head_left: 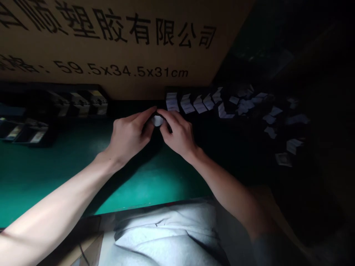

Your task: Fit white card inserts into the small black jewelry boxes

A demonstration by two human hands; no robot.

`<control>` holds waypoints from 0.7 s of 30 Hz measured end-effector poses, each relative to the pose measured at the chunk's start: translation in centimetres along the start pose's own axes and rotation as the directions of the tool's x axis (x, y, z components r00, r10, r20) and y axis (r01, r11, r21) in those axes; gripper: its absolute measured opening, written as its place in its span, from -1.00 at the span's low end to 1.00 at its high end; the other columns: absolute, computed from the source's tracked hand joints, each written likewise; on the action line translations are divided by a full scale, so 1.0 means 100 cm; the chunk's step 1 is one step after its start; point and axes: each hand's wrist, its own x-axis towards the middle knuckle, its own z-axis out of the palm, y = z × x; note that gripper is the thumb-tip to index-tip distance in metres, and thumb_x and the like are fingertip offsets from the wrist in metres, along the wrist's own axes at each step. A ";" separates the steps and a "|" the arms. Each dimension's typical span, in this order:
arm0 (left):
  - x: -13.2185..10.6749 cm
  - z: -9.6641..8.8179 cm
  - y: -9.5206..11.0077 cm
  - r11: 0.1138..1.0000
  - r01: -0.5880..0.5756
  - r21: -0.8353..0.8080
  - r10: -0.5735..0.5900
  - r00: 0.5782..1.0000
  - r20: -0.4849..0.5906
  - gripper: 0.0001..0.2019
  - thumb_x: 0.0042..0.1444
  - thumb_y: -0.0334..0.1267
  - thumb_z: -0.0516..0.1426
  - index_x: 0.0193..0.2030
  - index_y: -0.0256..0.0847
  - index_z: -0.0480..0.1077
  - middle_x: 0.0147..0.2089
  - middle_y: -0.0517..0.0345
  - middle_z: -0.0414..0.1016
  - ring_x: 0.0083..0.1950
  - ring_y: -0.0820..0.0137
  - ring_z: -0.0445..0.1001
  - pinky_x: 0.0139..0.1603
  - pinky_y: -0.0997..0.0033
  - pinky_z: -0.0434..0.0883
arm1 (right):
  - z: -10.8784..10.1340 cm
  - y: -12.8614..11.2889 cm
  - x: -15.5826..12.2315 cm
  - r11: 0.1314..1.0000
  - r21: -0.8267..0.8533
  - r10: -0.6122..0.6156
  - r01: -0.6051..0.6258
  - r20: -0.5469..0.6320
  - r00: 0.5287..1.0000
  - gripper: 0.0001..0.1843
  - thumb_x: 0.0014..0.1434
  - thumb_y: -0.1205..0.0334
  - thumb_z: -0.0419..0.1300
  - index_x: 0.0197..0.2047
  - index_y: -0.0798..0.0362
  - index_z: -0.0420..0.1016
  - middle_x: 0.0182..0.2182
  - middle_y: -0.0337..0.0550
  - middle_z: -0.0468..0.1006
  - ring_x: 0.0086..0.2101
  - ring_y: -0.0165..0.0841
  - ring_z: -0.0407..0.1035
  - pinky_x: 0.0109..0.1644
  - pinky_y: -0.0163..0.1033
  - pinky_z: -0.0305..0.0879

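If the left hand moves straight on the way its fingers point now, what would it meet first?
The left hand would likely meet the small white piece at its fingertips, then the right hand.

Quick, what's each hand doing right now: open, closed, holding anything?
Left hand: closed, fingertips pinching a small white piece.
Right hand: closed, fingertips pinching the same small white piece.

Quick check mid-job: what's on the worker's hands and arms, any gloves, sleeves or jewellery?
No gloves: left hand and right hand are bare, left forearm and right forearm uncovered. No rings, watch or wristband show, though the light is dim.
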 end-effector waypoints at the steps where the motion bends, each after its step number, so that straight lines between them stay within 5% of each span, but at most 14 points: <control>1: 0.000 0.001 0.000 1.000 -0.002 0.006 0.002 1.000 0.005 -0.55 0.24 -0.28 0.13 0.25 -0.07 0.54 0.11 0.06 0.69 0.07 0.13 0.66 0.04 0.31 0.55 | 0.001 0.000 0.000 1.000 -0.007 0.014 -0.014 0.006 1.000 -0.61 0.43 0.40 0.05 0.23 0.00 0.48 0.01 -0.07 0.60 0.01 -0.32 0.55 0.12 -0.29 0.47; 11: 0.001 0.000 0.001 0.995 0.038 -0.091 -0.032 0.997 0.065 -0.58 0.21 -0.33 0.16 0.19 -0.08 0.57 0.04 0.06 0.69 0.03 0.11 0.66 0.07 0.31 0.51 | 0.001 -0.001 0.001 0.998 0.026 0.062 -0.061 -0.027 0.998 -0.67 0.41 0.38 0.09 0.14 -0.01 0.55 -0.02 -0.12 0.66 -0.06 -0.34 0.58 0.06 -0.30 0.49; 21: 0.002 -0.004 0.015 0.991 -0.063 -0.118 0.066 0.998 0.018 -0.47 0.24 -0.47 0.08 0.34 -0.23 0.43 0.24 0.01 0.60 0.15 0.22 0.61 0.17 0.38 0.47 | -0.001 -0.001 0.000 0.998 0.054 -0.002 0.010 -0.135 0.991 -0.65 0.41 0.38 0.05 0.17 0.05 0.53 -0.02 -0.10 0.66 -0.06 -0.36 0.58 0.10 -0.31 0.51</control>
